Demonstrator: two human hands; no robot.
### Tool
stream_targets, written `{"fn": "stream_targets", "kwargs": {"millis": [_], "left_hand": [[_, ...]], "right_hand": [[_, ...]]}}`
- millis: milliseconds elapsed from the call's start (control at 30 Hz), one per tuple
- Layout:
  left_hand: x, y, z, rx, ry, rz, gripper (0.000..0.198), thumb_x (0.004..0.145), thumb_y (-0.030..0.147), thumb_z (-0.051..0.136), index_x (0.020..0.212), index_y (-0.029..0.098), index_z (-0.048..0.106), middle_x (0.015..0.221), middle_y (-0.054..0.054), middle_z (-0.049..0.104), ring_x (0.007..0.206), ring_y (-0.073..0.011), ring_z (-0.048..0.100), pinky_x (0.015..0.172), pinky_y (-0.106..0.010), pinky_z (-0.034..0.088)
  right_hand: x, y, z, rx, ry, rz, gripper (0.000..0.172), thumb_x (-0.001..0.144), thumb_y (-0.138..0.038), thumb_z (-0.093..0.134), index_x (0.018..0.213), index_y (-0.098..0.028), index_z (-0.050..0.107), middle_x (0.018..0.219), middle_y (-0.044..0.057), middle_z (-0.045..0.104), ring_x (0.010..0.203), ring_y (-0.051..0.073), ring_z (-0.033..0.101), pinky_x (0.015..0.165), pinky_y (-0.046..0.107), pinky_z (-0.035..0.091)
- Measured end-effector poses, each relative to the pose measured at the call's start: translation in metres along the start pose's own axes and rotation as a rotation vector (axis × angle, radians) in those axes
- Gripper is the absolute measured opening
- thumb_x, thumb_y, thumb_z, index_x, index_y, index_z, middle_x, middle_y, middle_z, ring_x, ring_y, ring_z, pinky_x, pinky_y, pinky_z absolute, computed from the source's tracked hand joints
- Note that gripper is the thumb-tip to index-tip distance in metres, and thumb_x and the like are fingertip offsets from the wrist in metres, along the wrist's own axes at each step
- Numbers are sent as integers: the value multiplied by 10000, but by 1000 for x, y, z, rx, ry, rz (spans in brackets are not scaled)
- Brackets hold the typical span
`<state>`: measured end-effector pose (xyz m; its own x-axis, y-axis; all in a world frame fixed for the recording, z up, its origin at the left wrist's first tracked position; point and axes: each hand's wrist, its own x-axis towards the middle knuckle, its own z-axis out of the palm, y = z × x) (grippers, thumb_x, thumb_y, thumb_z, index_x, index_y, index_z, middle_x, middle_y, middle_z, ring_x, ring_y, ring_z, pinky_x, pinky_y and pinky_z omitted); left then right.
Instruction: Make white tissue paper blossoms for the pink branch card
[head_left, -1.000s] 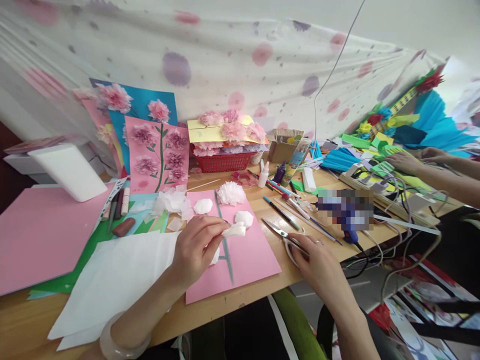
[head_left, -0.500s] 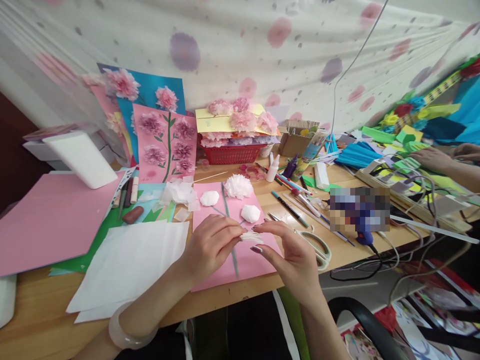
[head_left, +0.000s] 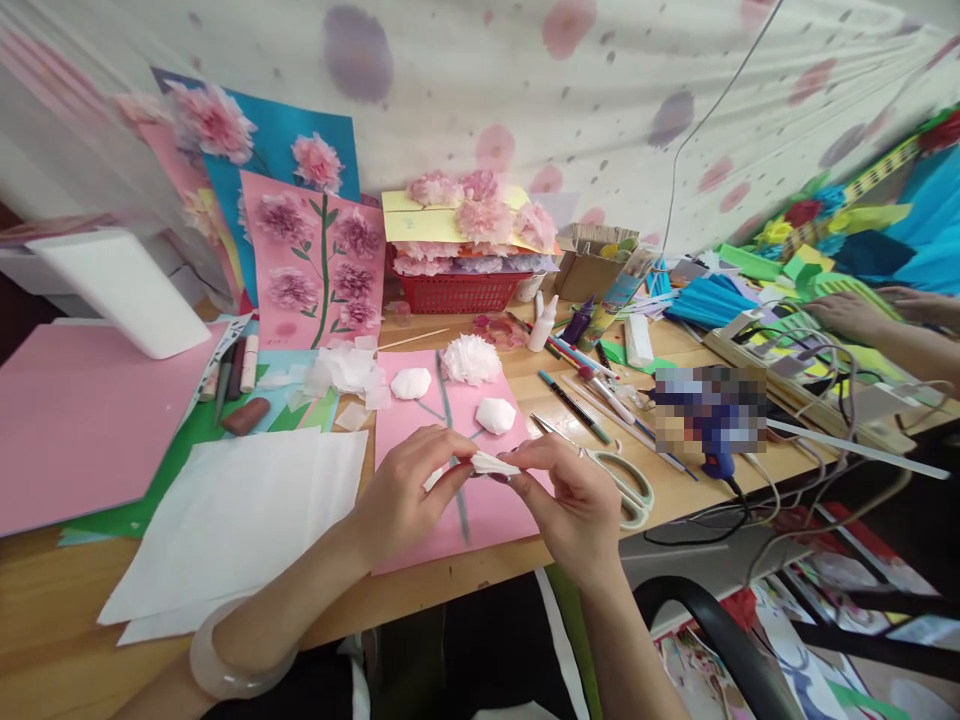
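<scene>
Between my two hands is a small bundle of folded white tissue paper (head_left: 492,464), pleated in layers. My left hand (head_left: 417,482) pinches its left end with thumb and fingers. The right end is pinched by my right hand (head_left: 568,500). Below lies a pink card (head_left: 420,545) with painted green-grey stems. On the card's upper part sit a fluffy white tissue flower (head_left: 472,359) and two flat white paper pieces, one on the left (head_left: 411,383) and one on the right (head_left: 496,416). Scissors (head_left: 630,490) with pale handles lie right of my right hand.
White tissue sheets (head_left: 247,520) lie on the left by a pink board (head_left: 82,430). Finished flower cards (head_left: 307,270) and a red basket (head_left: 461,293) stand behind. Pens, brushes, a glue bottle (head_left: 543,325) and a blue glue gun (head_left: 718,450) lie right. Another person's hands (head_left: 851,318) are far right.
My right fingers have closed from a loose hold to a pinch on the tissue bundle's right end. The view has shifted slightly.
</scene>
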<state>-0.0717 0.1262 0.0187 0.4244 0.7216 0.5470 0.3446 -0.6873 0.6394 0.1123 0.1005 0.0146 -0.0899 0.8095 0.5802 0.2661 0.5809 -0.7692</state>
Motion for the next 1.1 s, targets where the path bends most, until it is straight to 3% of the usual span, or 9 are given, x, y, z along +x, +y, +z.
{"fn": "stream_targets", "kwargs": {"millis": [167, 267, 400, 567, 767, 900, 1000, 1100], "left_hand": [[-2, 0, -3, 7, 8, -49, 79, 880, 150, 505, 887, 184, 576, 783, -16, 616, 715, -123, 564, 659, -240, 456], [-2, 1, -2, -12, -10, -43, 92, 890, 161, 488, 884, 185, 577, 787, -19, 615, 726, -128, 557, 673, -247, 455], [-2, 2, -2, -80, -37, -141, 84, 888, 184, 495, 885, 194, 578, 779, -5, 602, 702, -119, 555, 654, -232, 455], [-1, 2, -6, -148, -46, -263, 90, 885, 216, 494, 870, 198, 580, 779, 2, 599, 691, -115, 560, 611, -214, 450], [0, 2, -7, -233, -112, -375, 106, 878, 276, 505, 906, 209, 581, 838, -5, 615, 764, -134, 580, 540, -197, 430], [3, 2, -6, -231, -59, -340, 119, 840, 294, 576, 912, 204, 605, 867, -10, 634, 840, -144, 592, 738, -245, 474], [5, 0, -7, -236, -28, -353, 115, 847, 284, 564, 852, 194, 636, 814, -16, 644, 783, -141, 599, 696, -243, 479], [6, -2, -7, -297, 23, -415, 143, 836, 307, 582, 830, 179, 647, 785, -27, 659, 750, -147, 606, 661, -249, 493]], "right_hand": [[2, -2, 6, 31, 10, 27, 244, 782, -88, 662, 966, -248, 649, 864, 6, 663, 821, 159, 606, 743, 305, 471], [-1, 0, 8, 39, 70, -10, 250, 788, -45, 629, 920, -253, 666, 798, -9, 667, 728, 142, 603, 665, 288, 464], [-2, 0, 8, 62, 96, -21, 265, 775, -29, 634, 890, -262, 683, 767, -15, 678, 680, 137, 603, 631, 278, 457], [-1, -3, 11, 79, 26, 124, 230, 777, -105, 667, 946, -261, 676, 885, 8, 698, 834, 172, 639, 764, 308, 488], [-5, 4, 14, 133, 67, 288, 93, 779, -157, 674, 815, -240, 697, 770, -6, 703, 726, 149, 647, 689, 261, 501], [-5, 8, 16, 93, 54, 296, 79, 755, -166, 701, 800, -231, 704, 743, -8, 700, 693, 141, 639, 663, 244, 496], [-5, 9, 16, 58, 0, 275, 75, 756, -179, 704, 823, -214, 704, 761, 7, 689, 719, 146, 629, 698, 261, 492], [-4, 8, 15, 228, -81, 361, 107, 784, -249, 685, 877, -196, 684, 830, 31, 675, 786, 160, 625, 757, 289, 498]]}}
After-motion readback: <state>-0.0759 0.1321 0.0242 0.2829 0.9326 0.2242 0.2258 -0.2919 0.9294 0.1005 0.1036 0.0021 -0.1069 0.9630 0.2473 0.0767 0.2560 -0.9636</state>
